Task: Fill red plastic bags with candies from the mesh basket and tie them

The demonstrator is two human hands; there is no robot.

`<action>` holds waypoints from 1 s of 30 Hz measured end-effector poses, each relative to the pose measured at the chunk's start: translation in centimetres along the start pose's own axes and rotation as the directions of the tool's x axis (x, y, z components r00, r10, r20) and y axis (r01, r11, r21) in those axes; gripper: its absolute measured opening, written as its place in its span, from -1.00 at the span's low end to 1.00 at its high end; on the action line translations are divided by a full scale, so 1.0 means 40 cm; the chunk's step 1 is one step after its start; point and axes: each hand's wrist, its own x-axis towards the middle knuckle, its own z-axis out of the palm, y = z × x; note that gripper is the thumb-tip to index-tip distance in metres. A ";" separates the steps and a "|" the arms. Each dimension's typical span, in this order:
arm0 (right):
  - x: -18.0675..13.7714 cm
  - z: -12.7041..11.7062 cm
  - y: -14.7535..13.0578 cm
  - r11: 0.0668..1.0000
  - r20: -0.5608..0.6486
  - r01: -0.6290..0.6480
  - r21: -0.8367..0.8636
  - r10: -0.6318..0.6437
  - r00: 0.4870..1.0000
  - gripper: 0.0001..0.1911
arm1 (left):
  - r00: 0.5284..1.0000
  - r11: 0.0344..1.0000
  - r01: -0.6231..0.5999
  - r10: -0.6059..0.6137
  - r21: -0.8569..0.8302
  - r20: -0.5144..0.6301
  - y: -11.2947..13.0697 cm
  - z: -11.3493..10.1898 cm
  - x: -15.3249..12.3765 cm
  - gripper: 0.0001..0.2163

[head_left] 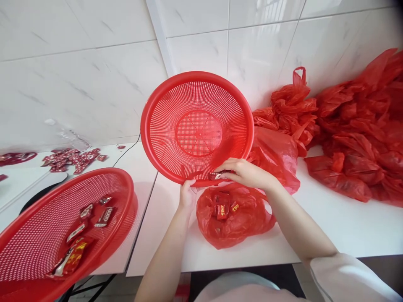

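A red plastic mesh basket (198,77) is tipped up toward me above the table, its inside facing me. My left hand (188,193) is closed round its lower rim. Inside that rim, my right hand (238,170) has its fingers closed on a dark red wrapped snack (217,175) with white lettering. Just below sits a red plastic bag (217,235) with its mouth spread, holding several small red packets (222,212) with yellow characters. Part of the basket's lower rim is hidden by my hands.
A second red basket (126,178) with several wrapped snacks (103,217) stands at the left. Small red packets (75,159) lie piled behind it. Filled red bags (355,138) crowd the right side, against the tiled wall (201,46). A black cable (127,150) crosses the white table (166,239).
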 end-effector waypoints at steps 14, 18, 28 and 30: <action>-0.028 -0.007 0.014 0.788 0.176 -0.485 0.379 0.453 0.874 -0.55 | 0.997 0.995 -0.076 0.078 -0.066 0.026 0.021 -0.023 0.016 -0.83; 0.001 0.012 0.030 0.555 0.085 -0.425 0.715 0.535 0.840 -0.55 | 0.990 0.995 -0.085 0.091 -0.056 0.109 0.028 -0.016 0.000 -0.82; -0.015 -0.037 -0.007 0.536 -0.354 -0.009 0.844 0.571 0.741 -0.65 | 0.652 0.869 -0.462 0.468 0.176 -0.596 0.090 -0.118 0.068 -0.49; -0.023 -0.050 -0.005 0.563 -0.386 -0.009 0.827 0.578 0.719 -0.64 | 0.527 0.827 -0.491 0.533 0.276 -0.662 0.119 -0.157 0.081 -0.61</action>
